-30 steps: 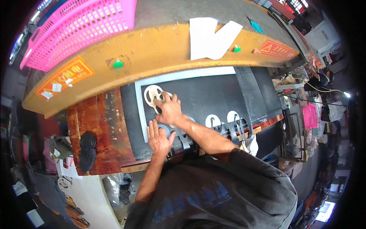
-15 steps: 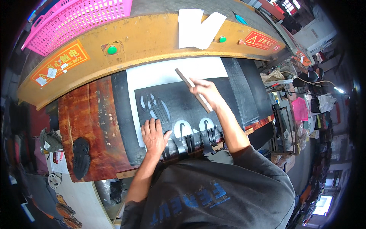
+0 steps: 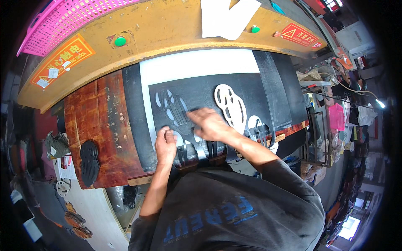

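My right hand [image 3: 211, 124] hovers low over the black sheet [image 3: 201, 90], its fingers stretched leftward, thumb apart, somewhat blurred; nothing shows in it. Just right of it a cream, sole-shaped cutting die [image 3: 240, 111] with oval openings lies flat on the sheet. At the sheet's near left edge my left hand [image 3: 166, 144] has its fingers curled in; whatever they hold is hidden. Beyond the fingertips, sole-shaped cuts [image 3: 171, 109] in the black sheet let white through. A white sheet [image 3: 197, 62] lies underneath it. Black straps with pale round pieces [image 3: 254, 122] line the near edge.
A yellow machine beam [image 3: 163, 31] with green buttons [image 3: 120, 41] spans the far side. White papers [image 3: 226, 19] hang on it, and a pink basket [image 3: 63, 25] stands behind. On the brown board [image 3: 104, 125] at left rests a black sole-shaped piece [image 3: 89, 163].
The cutting die left my right hand and now lies on the black sheet. My right hand moved left and nearer me. The left hand's fingers went from spread flat to curled.
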